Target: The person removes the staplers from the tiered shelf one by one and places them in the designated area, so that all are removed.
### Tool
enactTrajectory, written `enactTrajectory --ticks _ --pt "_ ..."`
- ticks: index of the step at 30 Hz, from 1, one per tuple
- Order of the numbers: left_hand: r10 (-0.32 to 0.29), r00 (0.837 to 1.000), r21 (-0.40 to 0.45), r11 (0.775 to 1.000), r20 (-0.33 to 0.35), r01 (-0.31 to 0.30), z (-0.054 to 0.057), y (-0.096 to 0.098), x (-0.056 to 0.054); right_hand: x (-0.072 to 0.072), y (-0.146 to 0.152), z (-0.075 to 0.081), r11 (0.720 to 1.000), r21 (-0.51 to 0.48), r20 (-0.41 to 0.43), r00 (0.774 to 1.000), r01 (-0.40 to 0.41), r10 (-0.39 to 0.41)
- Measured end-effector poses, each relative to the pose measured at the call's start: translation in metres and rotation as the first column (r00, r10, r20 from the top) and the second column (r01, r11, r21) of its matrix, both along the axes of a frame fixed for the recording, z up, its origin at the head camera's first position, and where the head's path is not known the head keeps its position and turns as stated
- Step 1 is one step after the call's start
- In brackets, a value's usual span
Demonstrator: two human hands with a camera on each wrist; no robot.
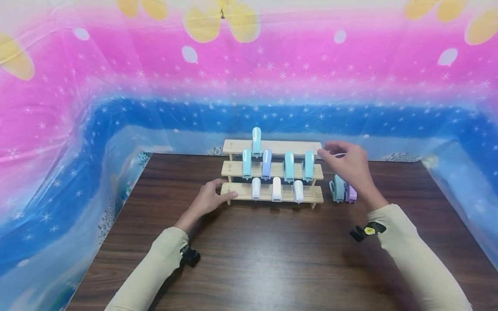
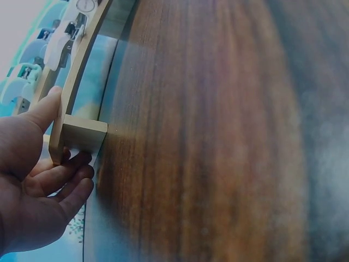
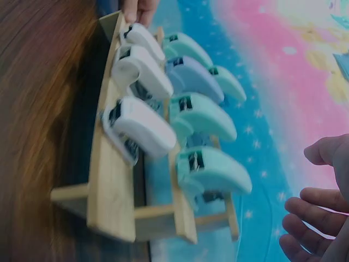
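Note:
A three-step wooden rack [image 1: 309, 148] carries small staplers. One teal stapler [image 1: 256, 140] stands on the top step. On the middle step are a periwinkle stapler [image 1: 266, 164] and teal ones, including the rightmost teal stapler [image 3: 215, 172]. White staplers [image 3: 144, 125] line the bottom step. My left hand [image 1: 210, 198] grips the bottom step's left end, thumb on top and fingers beneath, as the left wrist view shows. Beside the top step's right end is my right hand [image 1: 348, 162], holding nothing; in the right wrist view its fingers are loosely bent and clear of the staplers.
A grey-teal stapler [image 1: 337, 188] and a purple stapler [image 1: 350, 194] stand side by side on the brown wooden table [image 1: 264, 259], right of the rack. Behind the table hangs a pink and blue patterned cloth [image 1: 272, 86].

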State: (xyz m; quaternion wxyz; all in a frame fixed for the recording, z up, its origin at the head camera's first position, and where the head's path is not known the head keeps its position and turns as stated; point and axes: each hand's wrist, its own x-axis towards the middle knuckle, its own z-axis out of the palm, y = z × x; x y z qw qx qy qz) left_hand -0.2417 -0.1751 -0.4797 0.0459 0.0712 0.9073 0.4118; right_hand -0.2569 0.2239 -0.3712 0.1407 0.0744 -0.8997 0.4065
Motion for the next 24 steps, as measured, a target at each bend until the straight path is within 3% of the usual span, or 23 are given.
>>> enactTrajectory --ticks 8,18,24 --pt "-0.006 1.0 0.005 1.0 0.001 0.006 -0.001 0.0 -0.001 -0.006 -0.027 0.006 0.999 -0.036 0.015 0.999 -0.031 0.032" --pt "0.003 1.0 0.006 1.0 0.008 -0.003 0.0 0.0 0.0 -0.015 -0.058 0.006 0.991 -0.068 -0.061 0.992 -0.112 0.108" --pt "0.007 1.0 0.002 1.0 0.003 -0.007 -0.002 -0.001 -0.001 -0.019 -0.075 0.002 0.987 -0.091 -0.057 0.99 -0.133 0.128"
